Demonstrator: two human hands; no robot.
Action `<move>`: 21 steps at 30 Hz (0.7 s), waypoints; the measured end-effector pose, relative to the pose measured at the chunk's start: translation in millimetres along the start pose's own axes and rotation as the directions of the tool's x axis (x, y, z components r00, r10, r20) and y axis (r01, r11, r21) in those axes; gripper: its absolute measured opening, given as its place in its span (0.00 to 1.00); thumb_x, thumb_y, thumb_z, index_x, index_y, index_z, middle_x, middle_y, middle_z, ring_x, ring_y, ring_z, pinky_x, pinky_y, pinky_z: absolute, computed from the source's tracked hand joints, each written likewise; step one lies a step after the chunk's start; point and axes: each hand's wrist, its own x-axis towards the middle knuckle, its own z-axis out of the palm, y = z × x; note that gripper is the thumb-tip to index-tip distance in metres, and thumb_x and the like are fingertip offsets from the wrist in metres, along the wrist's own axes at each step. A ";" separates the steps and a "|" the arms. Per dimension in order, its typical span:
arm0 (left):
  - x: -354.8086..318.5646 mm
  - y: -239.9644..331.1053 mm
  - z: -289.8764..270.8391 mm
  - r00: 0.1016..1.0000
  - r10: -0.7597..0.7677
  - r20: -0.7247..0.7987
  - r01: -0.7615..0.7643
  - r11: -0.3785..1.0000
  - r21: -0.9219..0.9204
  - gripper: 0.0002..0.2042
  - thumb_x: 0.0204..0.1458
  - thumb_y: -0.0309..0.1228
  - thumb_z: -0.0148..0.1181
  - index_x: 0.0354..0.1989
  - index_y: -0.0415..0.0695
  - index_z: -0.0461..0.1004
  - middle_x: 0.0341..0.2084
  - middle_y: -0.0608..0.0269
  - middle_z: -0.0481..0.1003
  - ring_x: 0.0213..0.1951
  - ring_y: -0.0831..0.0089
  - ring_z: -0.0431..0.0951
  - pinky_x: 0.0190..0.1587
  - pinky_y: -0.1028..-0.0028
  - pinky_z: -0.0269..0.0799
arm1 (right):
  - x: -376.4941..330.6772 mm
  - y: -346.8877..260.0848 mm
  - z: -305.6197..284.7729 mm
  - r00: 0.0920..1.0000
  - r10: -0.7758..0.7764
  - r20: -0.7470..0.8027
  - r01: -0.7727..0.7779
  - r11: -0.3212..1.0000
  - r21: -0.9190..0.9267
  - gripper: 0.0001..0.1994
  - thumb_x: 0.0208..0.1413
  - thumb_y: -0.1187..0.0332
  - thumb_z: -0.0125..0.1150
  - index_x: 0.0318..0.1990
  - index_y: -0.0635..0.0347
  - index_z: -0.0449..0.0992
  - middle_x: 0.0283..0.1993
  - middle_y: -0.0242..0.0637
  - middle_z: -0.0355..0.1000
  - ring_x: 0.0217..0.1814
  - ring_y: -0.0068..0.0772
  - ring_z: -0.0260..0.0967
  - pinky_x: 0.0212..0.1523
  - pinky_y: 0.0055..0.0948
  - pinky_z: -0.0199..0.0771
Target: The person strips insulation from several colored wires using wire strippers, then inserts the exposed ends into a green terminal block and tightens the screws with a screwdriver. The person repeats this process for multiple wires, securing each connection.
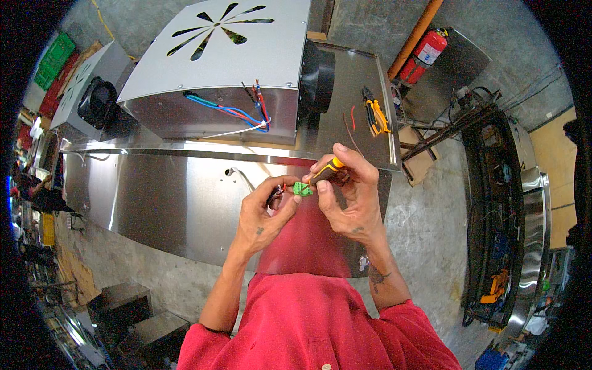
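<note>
My left hand [266,209] pinches a small green terminal block [302,189] together with the wires entering its left side. A red wire [285,187] shows between the fingertips, and a white cable [242,177] runs from a hole in the steel panel toward this hand. My right hand [348,200] grips a small screwdriver with a yellow and black handle [327,171]. Its tip points down-left at the terminal block; whether it sits in a screw is too small to tell. Both hands are close together in front of the steel panel.
A metal housing [216,61] with a flower-shaped vent and loose blue and red wires [246,117] stands on the steel top. Pliers [376,114] and a red wire scrap [353,117] lie to its right. A fire extinguisher [425,55] is at the far right.
</note>
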 end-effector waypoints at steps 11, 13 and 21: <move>0.5 1.4 0.4 1.000 0.020 -0.012 -0.020 1.000 0.006 0.18 0.59 0.25 0.71 0.57 0.39 0.79 0.41 0.72 0.79 0.33 0.86 0.65 0.37 0.82 0.63 | -2.2 0.1 -1.1 1.000 0.021 -0.019 -0.022 0.998 -0.067 0.34 0.63 0.79 0.65 0.74 0.55 0.59 0.56 0.48 0.76 0.51 0.39 0.80 0.55 0.38 0.81; 0.4 -2.0 0.0 1.000 0.022 -0.012 -0.022 1.000 0.003 0.18 0.59 0.26 0.71 0.57 0.39 0.79 0.41 0.72 0.79 0.33 0.85 0.65 0.37 0.82 0.63 | -2.7 0.6 -0.6 0.999 0.019 -0.032 -0.021 0.996 -0.082 0.35 0.62 0.78 0.67 0.74 0.55 0.59 0.56 0.48 0.76 0.52 0.40 0.80 0.55 0.38 0.81; -0.2 0.3 0.3 1.000 0.000 -0.011 0.000 0.999 0.045 0.18 0.59 0.26 0.71 0.57 0.39 0.79 0.41 0.71 0.79 0.33 0.85 0.65 0.37 0.82 0.64 | -4.6 -0.9 -0.6 0.998 0.051 -0.031 -0.054 0.995 -0.087 0.34 0.63 0.77 0.68 0.74 0.56 0.60 0.60 0.49 0.76 0.55 0.40 0.80 0.58 0.38 0.80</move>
